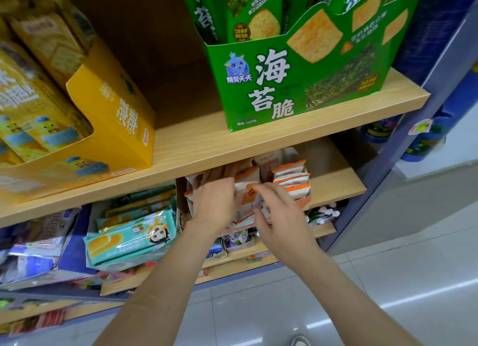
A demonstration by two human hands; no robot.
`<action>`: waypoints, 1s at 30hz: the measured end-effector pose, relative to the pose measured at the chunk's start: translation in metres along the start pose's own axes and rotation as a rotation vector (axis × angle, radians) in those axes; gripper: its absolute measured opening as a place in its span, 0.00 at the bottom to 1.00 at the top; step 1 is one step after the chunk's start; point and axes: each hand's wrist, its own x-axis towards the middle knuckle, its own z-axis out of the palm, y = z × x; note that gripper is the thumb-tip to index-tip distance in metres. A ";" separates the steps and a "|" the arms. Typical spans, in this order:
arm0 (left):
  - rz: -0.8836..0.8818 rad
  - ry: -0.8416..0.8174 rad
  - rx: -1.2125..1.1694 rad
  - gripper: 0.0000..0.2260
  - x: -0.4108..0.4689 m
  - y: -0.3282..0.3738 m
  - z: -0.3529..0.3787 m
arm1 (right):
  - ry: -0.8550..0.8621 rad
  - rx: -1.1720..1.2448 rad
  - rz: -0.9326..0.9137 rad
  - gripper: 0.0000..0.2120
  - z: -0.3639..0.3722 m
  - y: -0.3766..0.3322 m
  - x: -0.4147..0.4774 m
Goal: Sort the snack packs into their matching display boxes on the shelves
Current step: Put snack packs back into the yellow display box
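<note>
- Fingers [263, 190] of the right hand [282, 216] pinch an orange-and-white foil snack pack [247, 199].
- Left hand [217, 198] reaches flat, fingers straight, among neighbouring upright packs.
- Pack sits in the orange cardboard display box [303, 203], on the lower wooden shelf [336, 185].

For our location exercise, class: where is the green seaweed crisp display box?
Head view, upper right: the green box stands on the upper shelf, right of the yellow box.
</note>
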 end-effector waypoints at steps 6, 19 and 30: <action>0.161 -0.035 -0.162 0.35 -0.044 -0.033 0.000 | 0.005 -0.115 -0.055 0.25 0.009 -0.002 0.002; -0.054 0.020 -0.326 0.38 -0.049 -0.052 0.045 | 0.098 -0.406 0.155 0.25 -0.020 0.055 -0.001; -0.086 -0.020 -0.314 0.33 -0.026 -0.010 0.031 | 0.114 -0.378 0.171 0.31 -0.041 0.059 0.003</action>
